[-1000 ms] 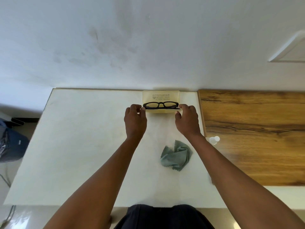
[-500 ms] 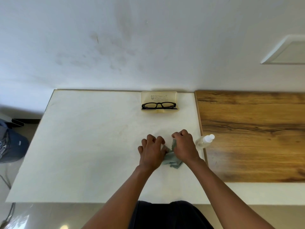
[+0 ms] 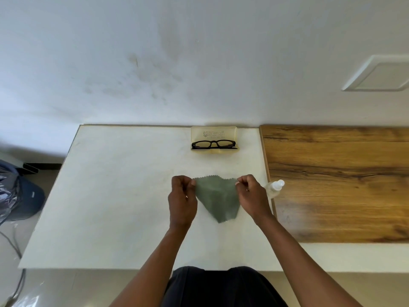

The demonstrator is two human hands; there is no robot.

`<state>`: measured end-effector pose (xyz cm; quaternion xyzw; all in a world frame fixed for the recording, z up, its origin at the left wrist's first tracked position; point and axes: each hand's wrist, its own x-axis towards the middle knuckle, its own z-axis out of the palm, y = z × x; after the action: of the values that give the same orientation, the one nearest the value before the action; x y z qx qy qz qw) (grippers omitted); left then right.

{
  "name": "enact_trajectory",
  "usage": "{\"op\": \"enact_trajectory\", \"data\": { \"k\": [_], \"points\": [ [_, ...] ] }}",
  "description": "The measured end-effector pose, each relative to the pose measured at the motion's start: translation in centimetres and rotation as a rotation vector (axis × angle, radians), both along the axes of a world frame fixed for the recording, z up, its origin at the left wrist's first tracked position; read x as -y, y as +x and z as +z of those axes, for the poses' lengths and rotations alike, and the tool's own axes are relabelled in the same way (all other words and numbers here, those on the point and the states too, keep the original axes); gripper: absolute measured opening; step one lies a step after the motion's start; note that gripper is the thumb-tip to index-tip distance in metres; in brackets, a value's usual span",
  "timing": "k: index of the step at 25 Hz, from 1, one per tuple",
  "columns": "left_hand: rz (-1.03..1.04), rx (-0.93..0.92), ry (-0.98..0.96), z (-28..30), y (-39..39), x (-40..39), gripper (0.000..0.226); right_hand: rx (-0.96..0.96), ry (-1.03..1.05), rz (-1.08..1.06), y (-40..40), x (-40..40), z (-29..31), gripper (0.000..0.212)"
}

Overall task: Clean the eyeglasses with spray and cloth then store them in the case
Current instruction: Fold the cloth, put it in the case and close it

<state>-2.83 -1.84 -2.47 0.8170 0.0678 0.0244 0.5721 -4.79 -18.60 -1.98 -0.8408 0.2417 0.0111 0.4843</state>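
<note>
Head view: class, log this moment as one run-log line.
hands: left and right pinch cloth spread | eyeglasses in open case | spray bottle untouched

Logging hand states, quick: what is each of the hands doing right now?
Left hand: pinches the cloth at one upper corner.
Right hand: pinches its other upper corner.

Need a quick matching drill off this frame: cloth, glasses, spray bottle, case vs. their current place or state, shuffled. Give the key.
Things:
1. cloth
2. glasses
3. bottle
4. case

States:
A. open, at the table's far edge by the wall
B. standing behind the right hand, at the seam with the wooden top
C. lying in the open case
D. spread between both hands, a top corner pinched by each; left hand

Pairs: 1-D, 2-C, 3-B, 4-A
</note>
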Motion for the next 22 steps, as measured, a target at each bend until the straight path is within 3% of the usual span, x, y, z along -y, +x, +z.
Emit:
{"op": "enact_trajectory", "data": {
  "k": [5,7,11,14,16,18,22],
  "points": [
    [-0.002,0.168,0.006,1.2,-0.2,0.0,0.04,0.145,0.087,-0.171,0.3,-0.5,0.9,0.009],
    [-0.036,0.23,0.044,1.2,-0.4,0.0,0.038,0.192,0.058,-0.196,0.1,-0.5,1.3,0.012],
    [-0.063,0.113,-0.073,0.7,-1.1,-0.1,0.034,0.294,-0.171,-0.158,0.9,-0.3,2.3,0.013],
    [-0.124,-0.053,-0.163,0.3,-2.0,-0.1,0.023,0.197,-0.382,0.021,3.5,-0.1,2.9,0.017],
    [-0.165,-0.177,-0.084,-0.5,-2.3,-0.3,0.018,0.095,-0.349,0.183,5.3,-0.3,3.0,0.026],
    [-0.168,-0.29,0.077,-1.3,-2.4,-0.7,0.027,-0.002,-0.313,0.291,6.0,-0.7,2.5,0.034],
    [-0.09,-0.321,0.42,-1.9,-2.9,-1.5,0.027,0.032,-0.327,0.179,3.4,-1.3,0.5,0.028]
  ]
}}
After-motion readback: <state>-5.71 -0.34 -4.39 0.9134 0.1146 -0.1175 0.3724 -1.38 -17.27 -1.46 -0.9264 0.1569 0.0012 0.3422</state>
